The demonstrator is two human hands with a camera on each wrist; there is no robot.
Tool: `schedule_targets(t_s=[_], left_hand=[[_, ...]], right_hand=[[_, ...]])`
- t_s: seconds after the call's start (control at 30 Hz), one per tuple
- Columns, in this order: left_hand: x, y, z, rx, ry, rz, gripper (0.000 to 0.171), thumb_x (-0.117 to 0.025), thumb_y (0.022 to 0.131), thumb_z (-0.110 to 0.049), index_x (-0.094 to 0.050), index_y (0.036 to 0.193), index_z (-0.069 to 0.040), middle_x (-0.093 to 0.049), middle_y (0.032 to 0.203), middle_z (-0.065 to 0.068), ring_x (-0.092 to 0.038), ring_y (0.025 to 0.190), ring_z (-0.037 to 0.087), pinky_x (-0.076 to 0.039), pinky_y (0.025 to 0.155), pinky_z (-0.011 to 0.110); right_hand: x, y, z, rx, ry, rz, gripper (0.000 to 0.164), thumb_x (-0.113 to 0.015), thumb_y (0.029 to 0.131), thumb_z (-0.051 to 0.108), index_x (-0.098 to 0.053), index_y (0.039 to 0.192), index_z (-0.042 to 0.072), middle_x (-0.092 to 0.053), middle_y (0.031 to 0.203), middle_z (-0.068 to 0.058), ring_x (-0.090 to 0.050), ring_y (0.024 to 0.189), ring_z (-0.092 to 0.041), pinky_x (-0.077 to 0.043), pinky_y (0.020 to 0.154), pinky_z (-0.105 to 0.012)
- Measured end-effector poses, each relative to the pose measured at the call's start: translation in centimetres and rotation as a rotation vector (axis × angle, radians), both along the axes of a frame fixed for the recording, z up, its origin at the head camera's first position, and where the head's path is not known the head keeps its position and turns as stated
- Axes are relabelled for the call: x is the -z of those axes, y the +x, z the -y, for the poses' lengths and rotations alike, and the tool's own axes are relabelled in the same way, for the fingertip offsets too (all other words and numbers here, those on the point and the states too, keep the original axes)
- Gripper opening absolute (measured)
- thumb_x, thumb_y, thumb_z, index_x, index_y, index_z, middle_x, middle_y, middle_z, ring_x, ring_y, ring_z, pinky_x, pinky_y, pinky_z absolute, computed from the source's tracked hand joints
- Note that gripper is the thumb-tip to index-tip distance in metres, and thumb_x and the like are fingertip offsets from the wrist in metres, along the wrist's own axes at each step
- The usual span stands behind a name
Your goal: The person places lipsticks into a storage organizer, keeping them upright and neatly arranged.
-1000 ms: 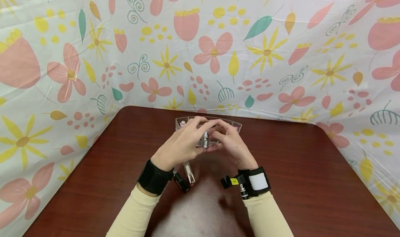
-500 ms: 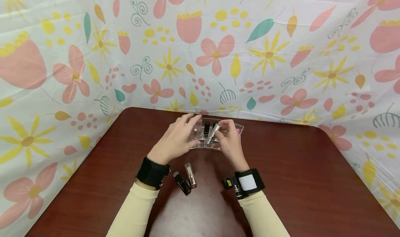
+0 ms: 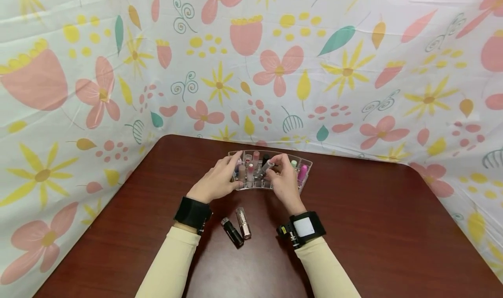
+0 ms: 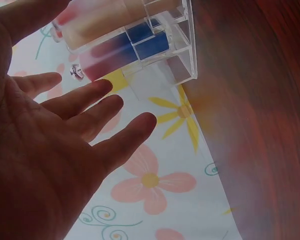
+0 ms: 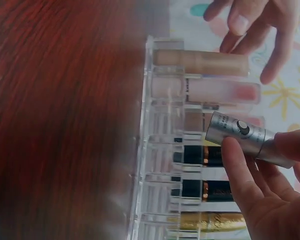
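My right hand (image 3: 286, 182) pinches a silver lipstick tube (image 5: 240, 132) between thumb and fingers, tilted above the front row of a clear acrylic organizer (image 5: 140, 175). In the head view the organizer stands at the back of the table, holding lipsticks and lip gloss tubes in its compartments. My left hand (image 3: 214, 180) is spread beside its left end, fingers loosely extended and holding nothing. Close to those fingers in the left wrist view are a pink tube with a blue base (image 4: 110, 57) and a beige tube (image 4: 105, 22).
Nearer me on the brown table (image 3: 373, 219) lie a black lipstick (image 3: 232, 232) and a clear-capped, rose-gold lipstick (image 3: 243, 224). A bright pink tube (image 3: 302, 172) stands at the organizer's right end. Behind the table hangs a floral cloth (image 3: 255, 80).
Both hands were together around the silver lipstick tube; they have since parted. My left hand has moved to the organizer's left end, while the right holds the tube over the front compartments.
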State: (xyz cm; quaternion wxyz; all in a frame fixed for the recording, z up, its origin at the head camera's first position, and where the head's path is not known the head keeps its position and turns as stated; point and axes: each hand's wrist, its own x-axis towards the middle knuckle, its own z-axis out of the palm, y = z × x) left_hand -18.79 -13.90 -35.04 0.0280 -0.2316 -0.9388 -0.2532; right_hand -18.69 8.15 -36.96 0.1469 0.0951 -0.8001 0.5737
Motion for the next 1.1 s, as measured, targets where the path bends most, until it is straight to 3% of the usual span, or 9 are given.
schedule_targets(t_s=[0.23, 0.43, 0.6, 1.1], left_hand=[[-0.1, 0.1, 0.0, -0.015, -0.015, 0.018, 0.09, -0.073, 0.095, -0.029, -0.017, 0.164, -0.017, -0.04, 0.156, 0.023, -0.038, 0.147, 0.04, -0.044, 0.111, 0.056], [0.1, 0.1, -0.1, -0.016, -0.021, 0.052, 0.088, -0.072, 0.095, -0.027, -0.016, 0.164, -0.018, -0.041, 0.155, 0.022, -0.039, 0.147, 0.039, -0.044, 0.112, 0.056], [0.2, 0.1, -0.1, -0.022, -0.026, 0.053, 0.089, -0.072, 0.095, -0.027, -0.016, 0.164, -0.02, -0.041, 0.154, 0.022, -0.041, 0.145, 0.04, -0.044, 0.111, 0.056], [0.2, 0.2, 0.0, -0.022, -0.035, 0.069, 0.088, -0.072, 0.096, -0.027, -0.016, 0.164, -0.019, -0.041, 0.155, 0.021, -0.044, 0.142, 0.04, -0.045, 0.11, 0.057]], right_hand=[[0.6, -0.4, 0.2, 0.044, 0.141, -0.066, 0.021, -0.065, 0.093, -0.004, -0.056, 0.108, 0.007, -0.068, 0.113, -0.015, -0.073, 0.104, -0.03, -0.058, 0.078, -0.038], [1.4, -0.8, 0.3, 0.045, 0.244, -0.08, 0.019, -0.067, 0.092, -0.003, -0.06, 0.104, 0.011, -0.072, 0.112, -0.012, -0.072, 0.11, -0.028, -0.055, 0.09, -0.044], [1.6, -0.9, 0.2, 0.033, 0.265, -0.078, 0.017, -0.065, 0.094, -0.001, -0.064, 0.105, 0.013, -0.072, 0.113, -0.01, -0.071, 0.112, -0.029, -0.054, 0.095, -0.047], [1.2, -0.5, -0.1, -0.056, 0.355, -0.042, 0.028, -0.061, 0.097, -0.001, -0.069, 0.121, 0.011, -0.069, 0.127, -0.012, -0.068, 0.115, -0.032, -0.056, 0.095, -0.048]])
